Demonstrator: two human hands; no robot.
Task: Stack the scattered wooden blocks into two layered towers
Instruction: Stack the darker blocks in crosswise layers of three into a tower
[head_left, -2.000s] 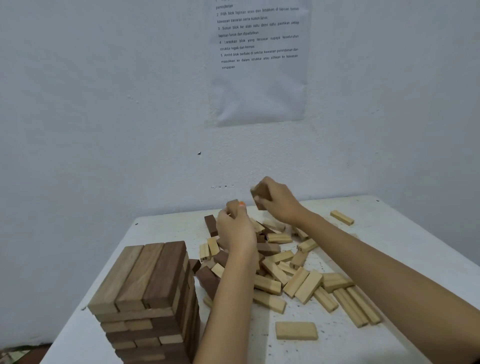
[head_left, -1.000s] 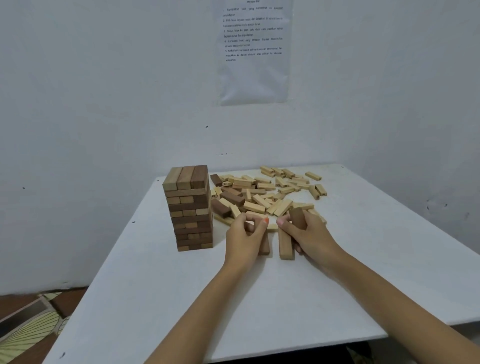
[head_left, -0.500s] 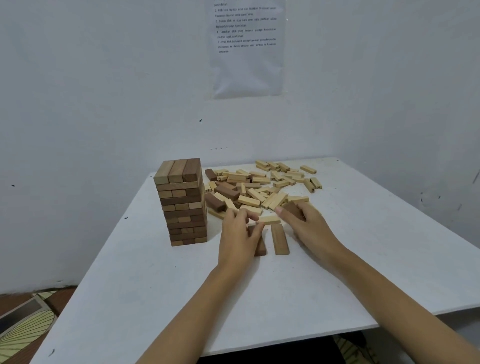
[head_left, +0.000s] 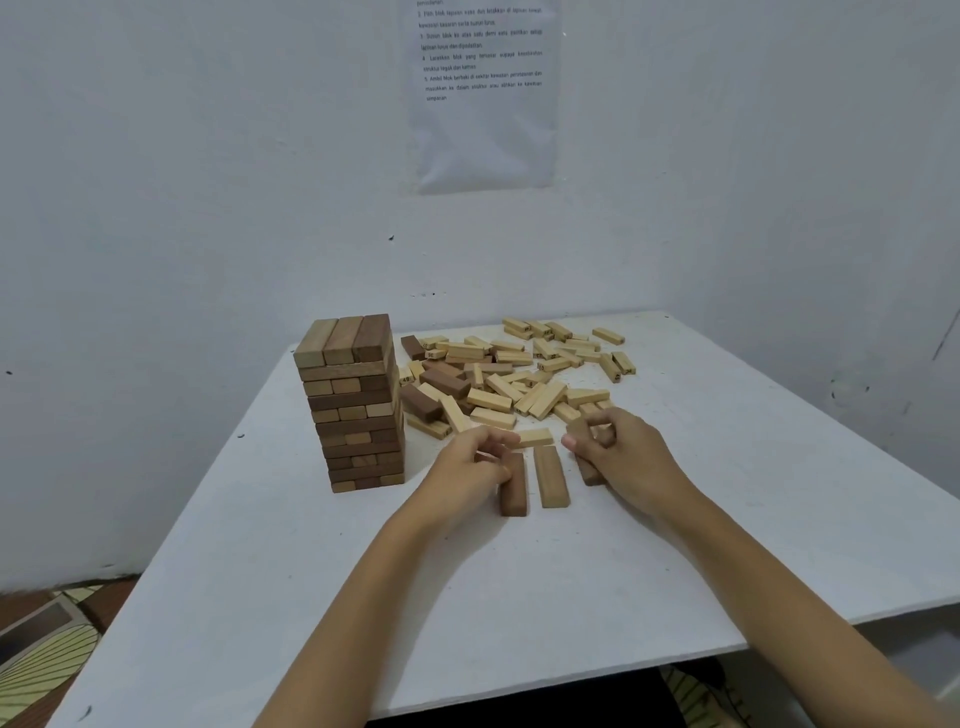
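A layered tower (head_left: 356, 405) of light and dark wooden blocks stands at the table's left. Scattered blocks (head_left: 519, 371) lie in a heap behind my hands. In front of the heap, a dark block (head_left: 514, 491) and a light block (head_left: 551, 477) lie side by side, lengthwise. My left hand (head_left: 470, 465) pinches the far end of that dark block. To the right of the light block, a second dark block (head_left: 589, 473) is gripped by the curled fingers of my right hand (head_left: 626, 452). A light block (head_left: 536, 436) lies crosswise just behind them.
The white table (head_left: 467, 597) stands in a corner of white walls. A printed sheet (head_left: 483, 93) hangs on the back wall. The table's near edge is below my forearms, and patterned floor (head_left: 47, 649) shows at the lower left.
Both hands came from the heap to the near table with blocks. Two blocks now lie side by side, and my right hand has brought a dark block down to their right.
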